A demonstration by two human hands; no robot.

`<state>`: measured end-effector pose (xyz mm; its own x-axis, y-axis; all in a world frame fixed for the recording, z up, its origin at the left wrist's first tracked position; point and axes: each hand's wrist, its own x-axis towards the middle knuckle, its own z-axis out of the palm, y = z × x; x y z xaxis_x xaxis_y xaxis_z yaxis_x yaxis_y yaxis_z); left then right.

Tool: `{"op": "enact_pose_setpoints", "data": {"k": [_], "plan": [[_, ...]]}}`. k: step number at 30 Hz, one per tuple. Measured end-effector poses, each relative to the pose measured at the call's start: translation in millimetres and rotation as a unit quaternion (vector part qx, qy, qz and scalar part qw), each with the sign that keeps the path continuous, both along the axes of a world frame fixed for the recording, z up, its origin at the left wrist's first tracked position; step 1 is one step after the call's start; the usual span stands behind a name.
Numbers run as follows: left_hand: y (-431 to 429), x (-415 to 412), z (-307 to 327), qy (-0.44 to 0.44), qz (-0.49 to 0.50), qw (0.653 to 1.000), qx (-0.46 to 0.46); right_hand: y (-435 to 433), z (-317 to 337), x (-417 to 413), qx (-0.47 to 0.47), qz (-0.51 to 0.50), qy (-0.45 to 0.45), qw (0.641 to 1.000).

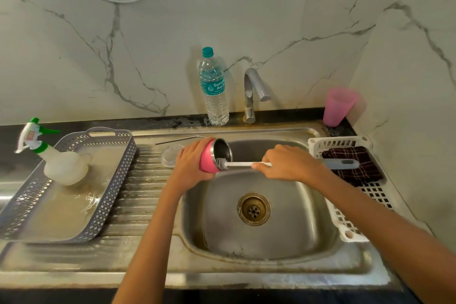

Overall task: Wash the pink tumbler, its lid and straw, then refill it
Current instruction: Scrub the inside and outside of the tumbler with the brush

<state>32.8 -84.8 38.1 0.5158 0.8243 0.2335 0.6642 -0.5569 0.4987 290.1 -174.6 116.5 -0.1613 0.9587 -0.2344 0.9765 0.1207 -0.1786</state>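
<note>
My left hand (191, 163) grips the pink tumbler (206, 160), tipped on its side over the left edge of the sink basin (283, 224), mouth facing right. My right hand (288, 164) holds the white shaft of a bottle brush (240, 164), whose grey handle sticks out past the hand on the right. The bristle head sits just inside the tumbler's steel mouth. A clear lid (169, 155) lies on the drainboard behind my left hand. The metal straw (180, 140) lies along the sink's back rim.
A water bottle (214, 86) and the tap (253, 91) stand behind the basin. A pink plastic cup (338, 106) is at the back right. A white basket (345, 224) holds a dark checked cloth (355, 165). On the left, a grey tray (108, 192) carries a spray bottle (56, 160).
</note>
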Motion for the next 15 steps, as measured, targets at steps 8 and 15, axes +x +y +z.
{"op": "enact_pose_setpoints", "data": {"k": [8, 15], "plan": [[5.0, -5.4, 5.5, 0.002, 0.006, 1.0, 0.002, 3.2, 9.7, 7.0, 0.032, 0.011, -0.04, 0.999], [-3.3, 17.0, -2.9, -0.002, -0.019, 0.999, -0.03, 10.1, -10.2, -11.2, 0.041, 0.009, -0.05, 0.998]]}}
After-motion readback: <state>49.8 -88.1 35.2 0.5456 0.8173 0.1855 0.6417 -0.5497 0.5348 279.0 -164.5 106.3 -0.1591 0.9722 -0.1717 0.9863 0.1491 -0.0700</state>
